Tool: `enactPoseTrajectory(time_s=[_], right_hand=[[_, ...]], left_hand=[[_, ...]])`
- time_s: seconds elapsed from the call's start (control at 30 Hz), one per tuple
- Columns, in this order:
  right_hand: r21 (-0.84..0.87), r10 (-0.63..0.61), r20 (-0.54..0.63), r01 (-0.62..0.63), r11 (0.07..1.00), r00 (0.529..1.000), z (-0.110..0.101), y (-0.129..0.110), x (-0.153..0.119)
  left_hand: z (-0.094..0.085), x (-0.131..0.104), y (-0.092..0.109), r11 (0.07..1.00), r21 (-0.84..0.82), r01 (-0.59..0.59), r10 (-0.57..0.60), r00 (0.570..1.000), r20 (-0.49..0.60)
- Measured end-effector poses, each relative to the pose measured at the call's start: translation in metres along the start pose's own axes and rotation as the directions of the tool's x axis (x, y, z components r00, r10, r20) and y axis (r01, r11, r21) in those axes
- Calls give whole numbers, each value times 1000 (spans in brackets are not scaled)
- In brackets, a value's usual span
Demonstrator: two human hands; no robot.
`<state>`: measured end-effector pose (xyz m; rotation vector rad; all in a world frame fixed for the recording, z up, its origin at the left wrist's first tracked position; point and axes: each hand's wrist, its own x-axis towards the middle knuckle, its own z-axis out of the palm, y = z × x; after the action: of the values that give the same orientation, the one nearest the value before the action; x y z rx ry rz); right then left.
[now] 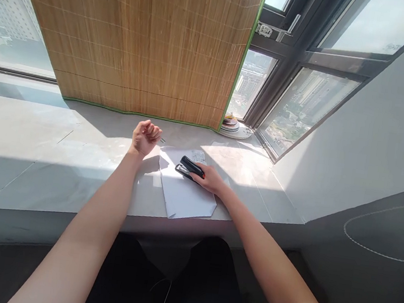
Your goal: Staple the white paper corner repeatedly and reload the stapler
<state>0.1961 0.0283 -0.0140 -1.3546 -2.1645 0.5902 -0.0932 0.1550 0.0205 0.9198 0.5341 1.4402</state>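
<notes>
My right hand [211, 179] is wrapped round the rear of a black stapler [190, 166] with a bit of red near its back end. The stapler's jaws are apart at the front, and it is over a stack of white paper sheets [188, 195]. Some printing shows near the far edge of the sheets. My left hand [146, 137] is raised to the left of the paper, its fingers curled in. What they hold, if anything, is hidden. A small thin item [162, 140] shows just right of that hand; I cannot tell whether it touches the fingers.
A bamboo blind [146, 38] with green edging hangs behind the pale window sill [87, 190]. Stacked plates [233, 128] stand in the corner by the window frames. On the right is a white wall [371, 120]. Below, a white cable [165, 299] hangs between the person's knees.
</notes>
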Motion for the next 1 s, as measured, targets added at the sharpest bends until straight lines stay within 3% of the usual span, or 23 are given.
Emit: enactPoseTrajectory(time_s=[0.03, 0.1, 0.2, 0.3, 0.43, 0.5, 0.6, 0.73, 0.87, 1.0], right_hand=[[10, 4, -18, -4, 1000, 1000, -6, 10, -5], [19, -17, -71, 18, 1000, 997, -12, 22, -12], [-14, -90, -164, 89, 996, 982, -11, 28, -15], [-38, -68, -243, 61, 997, 968, -9, 28, -13], [7, 1, -374, 1, 1000, 928, -15, 36, -12], [50, 47, -439, -28, 998, 897, -18, 39, -12], [103, 97, -467, -55, 993, 879, -21, 42, -12], [146, 59, -390, -1, 989, 919, -21, 44, -10], [194, 46, -323, 19, 981, 945, -19, 47, -8], [195, 53, -261, -1, 981, 964, -19, 45, -6]], left_hand=[[9, -2, -11, 990, 128, 58, -74, 990, 123], [24, -7, -31, 902, 429, 50, -209, 920, 333], [34, -13, -53, 660, 733, -167, -349, 795, 496], [32, -13, -63, 484, 790, -375, -355, 742, 569], [28, -9, -64, 375, 747, -549, -316, 681, 660], [26, -9, -61, 350, 734, -582, -332, 656, 678], [23, -9, -59, 345, 753, -561, -368, 657, 658], [14, -5, -64, 366, 769, -524, -370, 676, 637], [7, 3, -73, 402, 736, -545, -352, 650, 674], [6, 6, -77, 437, 728, -528, -334, 657, 676]])
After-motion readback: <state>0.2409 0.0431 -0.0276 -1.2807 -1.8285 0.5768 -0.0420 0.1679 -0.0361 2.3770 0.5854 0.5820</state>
